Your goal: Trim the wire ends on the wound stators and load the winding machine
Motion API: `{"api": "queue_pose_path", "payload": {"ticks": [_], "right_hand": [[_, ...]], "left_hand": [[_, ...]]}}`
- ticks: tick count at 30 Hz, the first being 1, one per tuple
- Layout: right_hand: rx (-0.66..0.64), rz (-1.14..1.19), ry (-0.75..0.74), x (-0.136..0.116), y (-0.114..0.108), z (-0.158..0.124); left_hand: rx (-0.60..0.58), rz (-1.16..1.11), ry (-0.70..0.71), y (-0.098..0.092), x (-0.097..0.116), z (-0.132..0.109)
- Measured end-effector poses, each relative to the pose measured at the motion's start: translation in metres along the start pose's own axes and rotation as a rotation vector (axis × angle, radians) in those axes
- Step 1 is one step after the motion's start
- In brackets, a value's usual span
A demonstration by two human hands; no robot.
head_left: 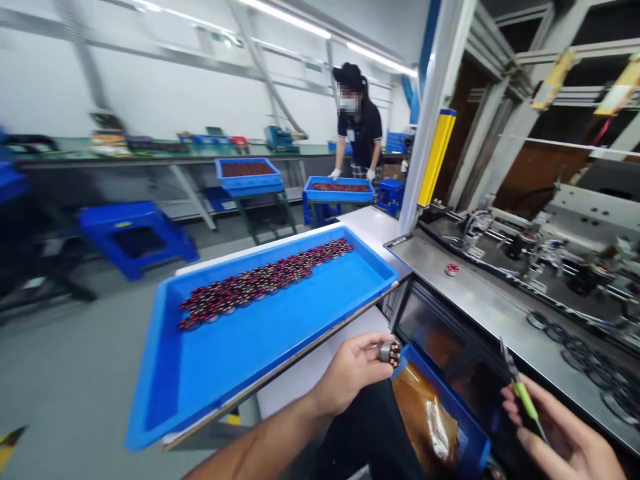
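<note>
My left hand [353, 370] pinches a small motor stator [389, 353], a grey round part with copper-coloured windings facing right, between thumb and fingers. At the lower right, my right hand [560, 427] is closed around green-handled pliers [523, 397], their dark pointed jaws aimed up. The two hands are well apart. Left of them lies a large blue tray [280, 340] holding many red-and-black round parts [265, 280] packed in a band along its far side. One red part [452, 269] sits alone on the metal machine ledge [430, 257].
Dark rings [575, 343] line the machine ledge at right, before the machine's fixtures [530, 247]. Below my left hand is a blue bin [470, 433] with brown plastic sheeting. A gloved co-worker [360, 130] stands at another blue tray [340, 195]. A blue stool [133, 230] stands left.
</note>
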State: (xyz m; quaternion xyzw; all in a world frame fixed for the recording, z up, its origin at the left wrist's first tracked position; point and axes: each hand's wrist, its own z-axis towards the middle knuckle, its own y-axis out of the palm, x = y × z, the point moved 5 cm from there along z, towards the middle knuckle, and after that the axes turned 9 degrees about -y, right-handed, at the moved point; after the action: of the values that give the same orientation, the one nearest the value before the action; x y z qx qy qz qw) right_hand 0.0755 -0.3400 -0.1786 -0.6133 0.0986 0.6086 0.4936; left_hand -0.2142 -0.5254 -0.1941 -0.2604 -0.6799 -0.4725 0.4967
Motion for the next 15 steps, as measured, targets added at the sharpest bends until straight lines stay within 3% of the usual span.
{"api": "queue_pose_path", "payload": {"ticks": [1,3,7,11,15], "right_hand": [[-0.024,-0.159,-0.064,0.003,-0.003,0.028],[0.047,-0.491,-0.169,0.005,-0.009,0.088],[0.052,-0.867,-0.117,0.02,-0.001,0.182],[0.09,-0.896,-0.083,0.03,0.016,0.213],[0.153,-0.826,-0.125,0.027,0.03,0.215]], "left_hand": [[0.069,-0.006,-0.066,-0.02,0.0,-0.009],[0.206,0.055,-0.176,-0.056,0.006,-0.03],[0.42,0.352,-0.245,-0.118,0.038,-0.049],[0.557,0.56,-0.22,-0.177,0.059,-0.011],[0.664,0.758,-0.219,-0.226,0.052,0.047]]}}
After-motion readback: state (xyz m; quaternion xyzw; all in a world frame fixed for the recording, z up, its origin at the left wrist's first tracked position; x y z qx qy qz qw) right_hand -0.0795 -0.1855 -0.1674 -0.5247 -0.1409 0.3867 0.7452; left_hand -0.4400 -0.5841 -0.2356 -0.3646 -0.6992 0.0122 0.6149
